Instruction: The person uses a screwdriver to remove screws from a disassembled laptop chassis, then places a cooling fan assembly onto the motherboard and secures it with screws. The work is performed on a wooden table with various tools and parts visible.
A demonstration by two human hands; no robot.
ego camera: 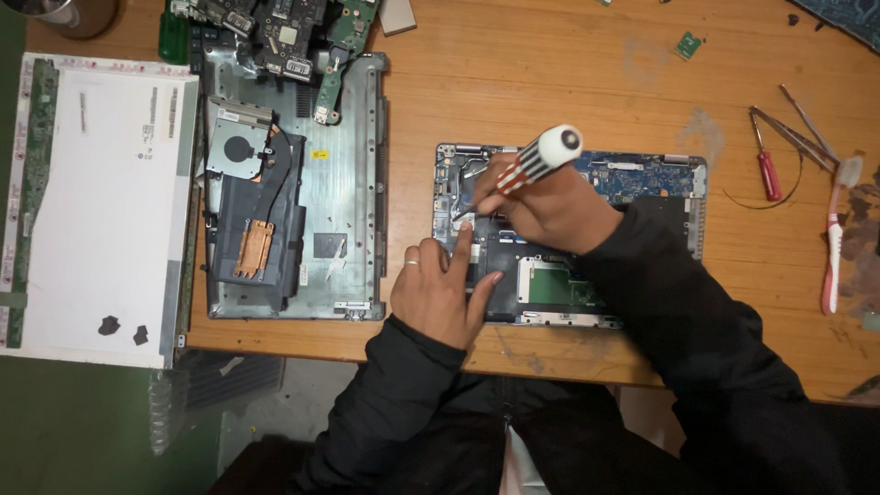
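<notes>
Right now the person's right hand (550,206) is clenched around a screwdriver with a red-and-white striped handle (541,158), tilted so its tip drops into the upper left part of an opened laptop base (683,179) lying near the front edge of the wooden table (550,73). The left hand (443,291) holds nothing; it lies flat on the base's lower left corner, index finger stretched toward the tip, seemingly to pin the shell down and steady the spot being worked. The blue circuit board shows beyond the knuckles at the far side. To the left, well apart, sits a second stripped laptop chassis (348,183) with its fan and copper heat pipe exposed, loose boards piled at its top, and a bare display panel (101,202) overhanging the table's left edge. Open wood lies between the base and the spare screwdrivers (779,137) and toothbrush (836,234) at the right.
</notes>
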